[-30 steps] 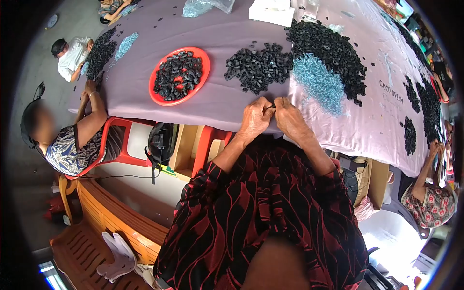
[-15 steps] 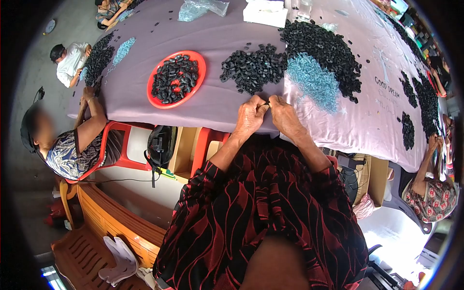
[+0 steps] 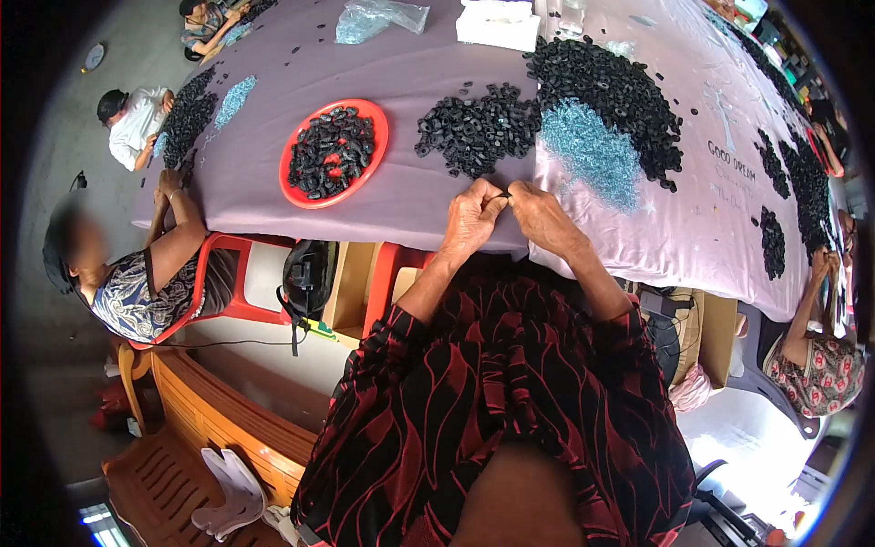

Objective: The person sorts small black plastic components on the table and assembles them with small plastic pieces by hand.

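Observation:
My left hand [image 3: 473, 217] and my right hand [image 3: 545, 219] meet at the table's near edge. Between their fingertips they pinch a small black piece [image 3: 504, 195], mostly covered by the fingers. Just beyond my left hand lies a pile of small black ring-like pieces [image 3: 476, 128]. A larger heap of black pieces [image 3: 606, 77] spreads past my right hand, and small clear-blue pieces [image 3: 592, 157] are piled against its near side. To the left, a round red plate [image 3: 381, 141] carries several black pieces.
The table wears a purple and pink cloth [image 3: 246, 191]. A white box [image 3: 497, 32] and a clear plastic bag [image 3: 378, 20] are at the back. A person [image 3: 146, 283] sits at left on a red chair [image 3: 239, 294]; another person [image 3: 811, 365] works at right.
The view has shifted very slightly. Both hands keep their pinch at the same spot, the right fingers moved only a little; the piles look unchanged.

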A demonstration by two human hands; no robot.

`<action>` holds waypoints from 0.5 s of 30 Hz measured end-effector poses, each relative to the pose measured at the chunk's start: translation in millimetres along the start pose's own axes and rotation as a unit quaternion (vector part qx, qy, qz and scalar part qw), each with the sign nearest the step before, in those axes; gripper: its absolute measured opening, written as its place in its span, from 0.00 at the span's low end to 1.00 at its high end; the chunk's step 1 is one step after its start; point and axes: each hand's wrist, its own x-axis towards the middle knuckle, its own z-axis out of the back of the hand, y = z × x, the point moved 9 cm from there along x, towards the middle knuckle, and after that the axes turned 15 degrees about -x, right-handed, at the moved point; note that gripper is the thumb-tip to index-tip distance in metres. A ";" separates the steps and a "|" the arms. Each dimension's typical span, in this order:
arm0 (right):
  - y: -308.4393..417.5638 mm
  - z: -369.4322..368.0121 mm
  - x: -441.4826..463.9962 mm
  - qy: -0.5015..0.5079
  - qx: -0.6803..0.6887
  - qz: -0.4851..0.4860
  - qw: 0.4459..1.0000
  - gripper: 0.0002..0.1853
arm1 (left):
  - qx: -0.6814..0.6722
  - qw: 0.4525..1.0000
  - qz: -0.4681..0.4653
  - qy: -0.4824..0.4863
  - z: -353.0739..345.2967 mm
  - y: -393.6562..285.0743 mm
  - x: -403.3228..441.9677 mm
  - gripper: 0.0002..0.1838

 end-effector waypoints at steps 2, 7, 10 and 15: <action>-2.3 1.7 -0.7 0.015 0.015 0.000 1.000 0.04 | -0.014 1.000 0.002 0.015 1.1 4.0 1.5 0.04; 0.6 -1.1 -4.8 0.054 0.061 0.025 0.996 0.04 | -0.077 0.989 0.007 0.123 -6.8 2.4 -0.1 0.03; -2.6 -6.7 -4.6 0.067 0.076 0.018 0.995 0.04 | -0.060 0.989 -0.007 0.135 -7.4 -1.3 0.4 0.03; -3.2 -6.2 -2.8 0.102 0.114 -0.002 0.988 0.05 | -0.121 0.979 0.034 0.158 -6.1 11.2 0.2 0.02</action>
